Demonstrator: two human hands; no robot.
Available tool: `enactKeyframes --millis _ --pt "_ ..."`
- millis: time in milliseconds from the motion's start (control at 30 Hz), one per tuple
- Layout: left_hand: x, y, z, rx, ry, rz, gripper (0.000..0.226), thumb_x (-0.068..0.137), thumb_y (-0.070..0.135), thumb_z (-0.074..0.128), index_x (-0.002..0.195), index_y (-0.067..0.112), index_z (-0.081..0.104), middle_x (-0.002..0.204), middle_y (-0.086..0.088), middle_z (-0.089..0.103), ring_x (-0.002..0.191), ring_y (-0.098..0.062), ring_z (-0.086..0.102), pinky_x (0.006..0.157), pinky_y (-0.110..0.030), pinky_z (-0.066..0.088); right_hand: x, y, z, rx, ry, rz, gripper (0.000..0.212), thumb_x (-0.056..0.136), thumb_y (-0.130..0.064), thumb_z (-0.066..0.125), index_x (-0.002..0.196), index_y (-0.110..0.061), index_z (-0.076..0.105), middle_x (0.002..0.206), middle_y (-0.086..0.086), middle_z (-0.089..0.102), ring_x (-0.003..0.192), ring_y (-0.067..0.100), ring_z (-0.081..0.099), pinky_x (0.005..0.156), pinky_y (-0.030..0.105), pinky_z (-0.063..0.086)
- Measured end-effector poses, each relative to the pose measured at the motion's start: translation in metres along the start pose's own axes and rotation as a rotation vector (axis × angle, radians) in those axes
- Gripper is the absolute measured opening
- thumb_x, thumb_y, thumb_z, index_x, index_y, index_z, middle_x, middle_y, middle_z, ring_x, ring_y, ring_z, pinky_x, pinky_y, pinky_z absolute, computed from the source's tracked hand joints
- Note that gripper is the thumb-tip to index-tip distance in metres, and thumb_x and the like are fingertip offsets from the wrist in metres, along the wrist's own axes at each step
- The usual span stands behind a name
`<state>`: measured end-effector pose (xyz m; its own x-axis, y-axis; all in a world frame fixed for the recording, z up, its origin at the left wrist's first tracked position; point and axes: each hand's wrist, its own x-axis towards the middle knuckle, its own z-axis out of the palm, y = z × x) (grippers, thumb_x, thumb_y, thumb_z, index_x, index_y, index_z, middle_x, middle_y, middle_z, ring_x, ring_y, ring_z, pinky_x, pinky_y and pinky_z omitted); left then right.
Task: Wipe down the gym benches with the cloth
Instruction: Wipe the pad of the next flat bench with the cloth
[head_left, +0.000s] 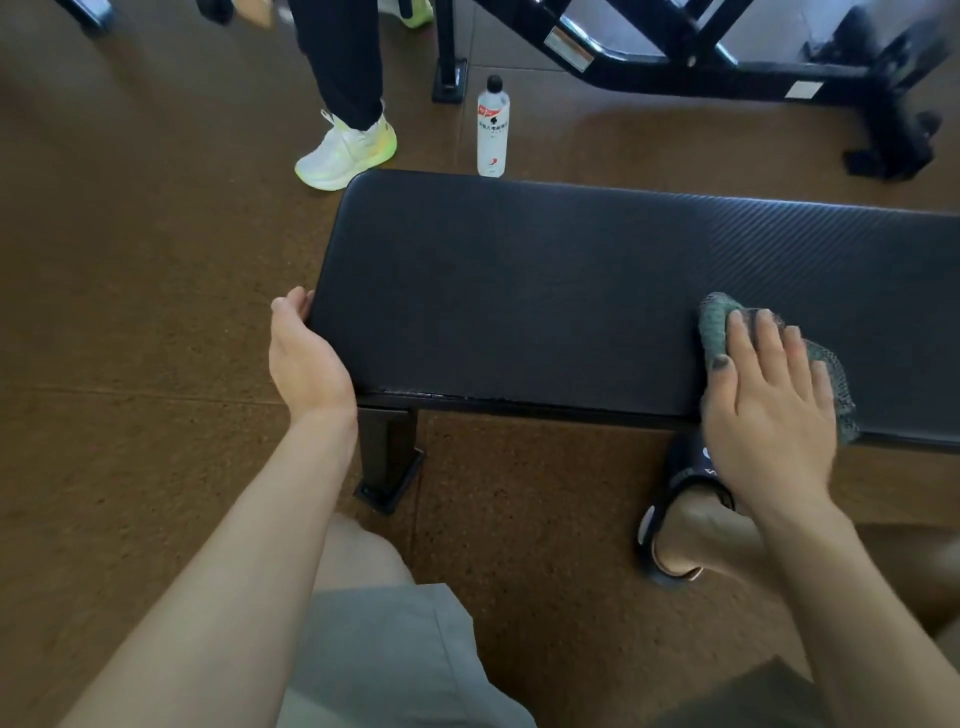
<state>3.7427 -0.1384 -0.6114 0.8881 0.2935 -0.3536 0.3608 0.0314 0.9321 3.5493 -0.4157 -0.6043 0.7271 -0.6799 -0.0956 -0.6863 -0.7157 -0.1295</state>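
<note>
On brown gym floor (130, 260), near side of flat black bench (519, 291): one wiping station, in use.

Left hand (306, 358): curled around the bench's end corner, fingers hooked over the edge, holding no object; probably bracing pad and body against the wiping push.

Right hand (769, 395): spread flat, palm down, pinning grey-green cloth (714, 322) to the pad near its front edge; flat pressure suits scrubbing rather than carrying.

Cloth: bunched, showing past fingertips and far side of hand.

Behind bench: white bottle (492, 130), upright on floor, clear of the wiping path. Beside it, bystander's white-and-green shoe (345, 150).
</note>
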Motion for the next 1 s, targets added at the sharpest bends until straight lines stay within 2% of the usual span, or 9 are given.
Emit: enactKeyframes --millis 100,200,300,400,500,633,733,833,1000 --pt "0.0 -0.002 0.001 0.008 0.001 0.002 0.049 0.109 0.049 0.026 0.144 0.032 0.056 0.127 0.02 0.063 0.114 -0.001 0.059 0.087 -0.022 0.045 0.002 -0.044 0.009 0.021 0.043 0.074 0.066 0.101 -0.041 0.008 0.163 -0.021 0.018 0.171 0.0 0.01 0.158 0.022 0.006 0.127 0.048 0.008" --pt "0.001 -0.002 -0.001 -0.006 -0.02 0.007 0.047 0.109 0.05 0.025 0.139 0.033 0.057 0.126 0.02 0.064 0.115 -0.002 0.06 0.089 -0.023 0.046 -0.017 -0.13 0.028 0.03 0.083 -0.253 0.066 0.099 -0.038 0.018 0.16 -0.018 0.03 0.168 0.005 0.025 0.156 0.028 0.018 0.125 0.051 0.015" --pt "0.01 -0.006 -0.007 -0.033 -0.035 -0.015 0.055 0.107 0.052 0.026 0.147 0.028 0.056 0.134 0.016 0.064 0.123 -0.006 0.06 0.107 -0.031 0.046 -0.045 -0.206 0.038 0.065 0.018 -0.617 0.059 0.104 -0.038 0.025 0.16 -0.021 0.029 0.168 0.004 0.025 0.156 0.027 0.016 0.126 0.05 0.011" --pt "0.013 -0.008 -0.009 -0.043 -0.032 -0.033 0.059 0.103 0.056 0.027 0.147 0.028 0.056 0.137 0.013 0.065 0.126 -0.01 0.062 0.114 -0.039 0.045 -0.04 -0.212 0.034 0.056 -0.044 -0.805 0.056 0.107 -0.04 0.025 0.161 -0.025 0.027 0.168 0.001 0.023 0.157 0.023 0.014 0.127 0.048 0.01" --pt "0.01 -0.005 -0.004 0.009 -0.001 -0.043 0.058 0.106 0.055 0.023 0.147 0.031 0.056 0.135 0.015 0.064 0.122 -0.008 0.06 0.112 -0.037 0.046 -0.016 -0.15 0.027 0.003 -0.04 -0.716 0.057 0.105 -0.039 0.025 0.16 -0.028 0.029 0.168 -0.001 0.023 0.156 0.021 0.017 0.126 0.047 0.014" --pt "0.006 -0.005 0.0 0.061 0.047 -0.029 0.058 0.105 0.057 0.022 0.142 0.033 0.059 0.132 0.013 0.065 0.118 -0.009 0.061 0.108 -0.04 0.05 0.036 -0.039 0.004 0.004 -0.007 -0.172 0.065 0.1 -0.043 0.011 0.162 -0.026 0.021 0.171 -0.001 0.014 0.157 0.021 0.01 0.127 0.046 0.01" --pt "0.007 -0.004 0.002 0.08 0.082 -0.019 0.055 0.104 0.058 0.024 0.135 0.036 0.063 0.127 0.014 0.067 0.112 -0.008 0.064 0.103 -0.04 0.054 0.077 -0.043 -0.006 0.064 -0.056 0.023 0.06 0.105 -0.041 0.012 0.164 -0.026 0.01 0.172 -0.003 0.002 0.158 0.02 -0.001 0.127 0.047 0.001" --pt "0.009 -0.005 0.002 0.088 0.089 -0.03 0.054 0.103 0.059 0.025 0.131 0.037 0.066 0.123 0.015 0.069 0.109 -0.008 0.065 0.101 -0.04 0.055 0.107 -0.113 0.004 0.073 -0.039 -0.081 0.06 0.107 -0.038 0.018 0.164 -0.022 0.012 0.172 0.001 0.005 0.158 0.024 0.002 0.127 0.048 0.002" --pt "0.012 -0.007 -0.002 0.104 0.056 -0.009 0.059 0.102 0.06 0.023 0.136 0.033 0.064 0.13 0.01 0.067 0.116 -0.012 0.063 0.106 -0.04 0.051 0.048 -0.225 0.032 -0.026 -0.005 -0.658 0.059 0.105 -0.038 0.025 0.161 -0.02 0.025 0.169 0.004 0.022 0.155 0.029 0.017 0.124 0.049 0.014"
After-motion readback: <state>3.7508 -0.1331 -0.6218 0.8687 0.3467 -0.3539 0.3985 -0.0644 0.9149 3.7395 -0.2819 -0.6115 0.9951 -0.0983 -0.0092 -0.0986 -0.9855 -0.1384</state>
